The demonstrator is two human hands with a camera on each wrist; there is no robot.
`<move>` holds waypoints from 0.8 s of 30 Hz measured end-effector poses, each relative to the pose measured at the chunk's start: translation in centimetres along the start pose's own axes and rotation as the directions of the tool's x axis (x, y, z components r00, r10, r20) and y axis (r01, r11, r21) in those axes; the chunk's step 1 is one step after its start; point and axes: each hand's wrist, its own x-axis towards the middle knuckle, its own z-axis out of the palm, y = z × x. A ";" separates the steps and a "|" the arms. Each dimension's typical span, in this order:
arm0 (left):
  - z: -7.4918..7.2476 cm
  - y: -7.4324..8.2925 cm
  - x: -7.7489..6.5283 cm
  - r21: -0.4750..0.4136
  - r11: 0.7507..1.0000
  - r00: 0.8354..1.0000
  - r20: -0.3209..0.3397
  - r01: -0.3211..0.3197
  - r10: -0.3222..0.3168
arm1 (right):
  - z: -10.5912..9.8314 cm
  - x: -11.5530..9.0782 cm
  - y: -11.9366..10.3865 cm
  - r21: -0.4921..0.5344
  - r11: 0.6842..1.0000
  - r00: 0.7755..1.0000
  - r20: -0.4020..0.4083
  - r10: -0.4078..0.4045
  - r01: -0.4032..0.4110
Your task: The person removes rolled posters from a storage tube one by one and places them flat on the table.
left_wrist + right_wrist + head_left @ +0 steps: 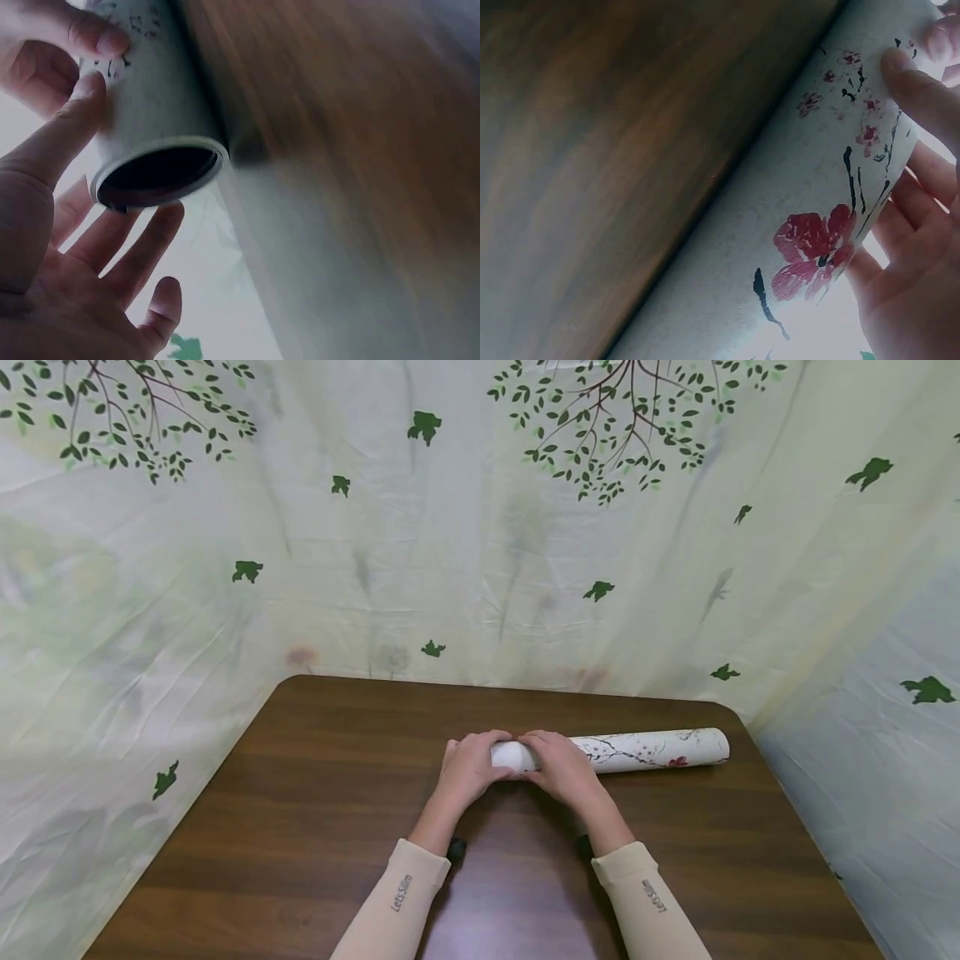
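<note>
A white roll of wallpaper (pixel 652 750) with painted branches and red blossoms lies sideways across the far part of the table. At its left end, my left hand (pixel 465 767) holds it with the thumb on the near side and the fingers round the far side. Close beside it, my right hand (pixel 566 770) grips the roll in the same way. The left wrist view shows the hollow dark mouth of the roll (pixel 161 112), with the left fingertips at its rim. Along the right wrist view, a large red flower shows on the roll (pixel 810 247).
The brown wooden table (pixel 300 827) has rounded far corners. Behind it and at both sides hangs a pale curtain (pixel 480 543) printed with green leaves and branches. Cream sleeves (pixel 405 893) cover both forearms, with a dark strap piece (pixel 456 850) at the left wrist.
</note>
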 end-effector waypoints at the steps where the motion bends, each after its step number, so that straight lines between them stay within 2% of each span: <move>1: -0.2 -0.2 -0.1 -0.026 1.000 1.000 0.005 0.016 -0.016 | 0.0 0.0 -0.1 -0.003 1.000 1.000 0.005 0.003 -0.003; 5: -1.3 -1.2 -0.4 -0.111 0.992 0.998 0.025 0.066 -0.064 | -0.2 0.1 -0.3 -0.011 1.000 0.999 0.023 0.022 -0.022; 8: -2.2 -1.8 -0.7 -0.208 0.973 0.995 0.023 0.103 -0.100 | -0.3 0.2 -0.4 -0.003 1.000 0.999 0.036 0.026 -0.026; 11: -2.9 -2.2 -0.9 -0.350 0.926 0.989 0.018 0.142 -0.145 | -0.4 0.3 -0.4 0.001 1.000 0.999 0.038 0.020 -0.020; 16: -3.0 -2.8 -0.9 -0.470 0.860 0.977 0.038 0.202 -0.209 | -0.3 0.2 -0.4 0.004 1.000 1.000 0.024 0.015 -0.016; 18: -2.7 -3.0 -0.9 -0.499 0.836 0.972 0.064 0.227 -0.226 | -0.2 0.1 -0.4 0.005 1.000 1.000 0.015 0.015 -0.015; 24: -2.1 -3.5 -0.9 -0.625 0.720 0.953 0.182 0.301 -0.240 | 0.1 -0.1 -0.3 0.006 1.000 1.000 -0.002 0.021 -0.021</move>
